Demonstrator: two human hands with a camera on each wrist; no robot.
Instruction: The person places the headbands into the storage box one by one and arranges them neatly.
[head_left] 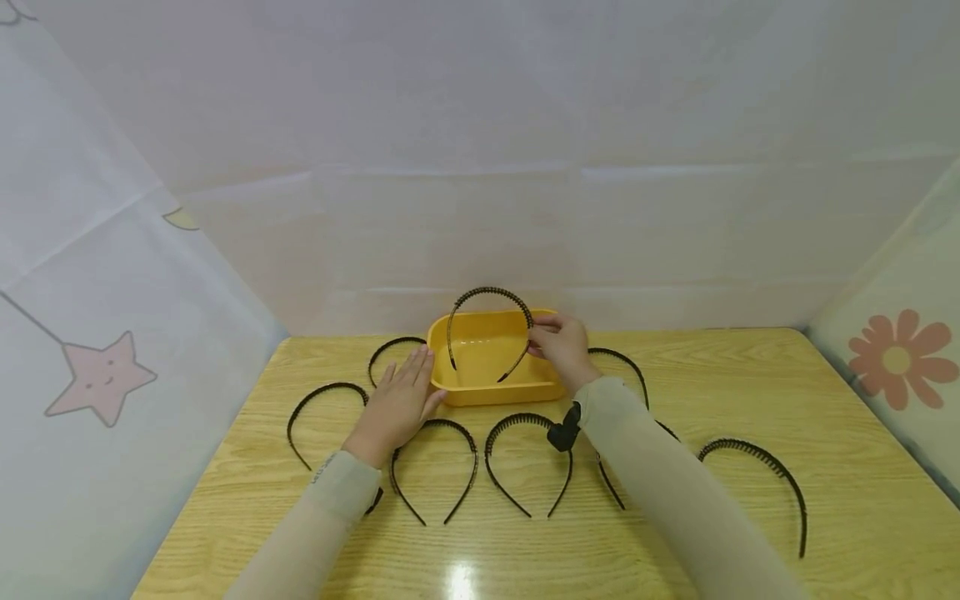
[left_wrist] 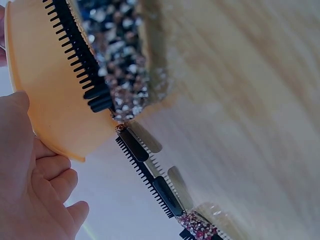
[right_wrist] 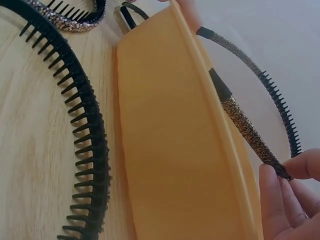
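Yellow tray, centre frame: right hand pinches one headband over it; left hand, fingers flat, steadies it. Seven headbands remain outside.

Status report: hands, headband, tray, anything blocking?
Right hand pinches headband upright over yellow tray. Left hand flat against tray's left side. Tray empty; other headbands lie around it, none blocking.

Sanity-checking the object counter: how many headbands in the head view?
8 visible. One held in the right hand over the yellow tray. Seven lie on the table. The arms may hide parts or others.
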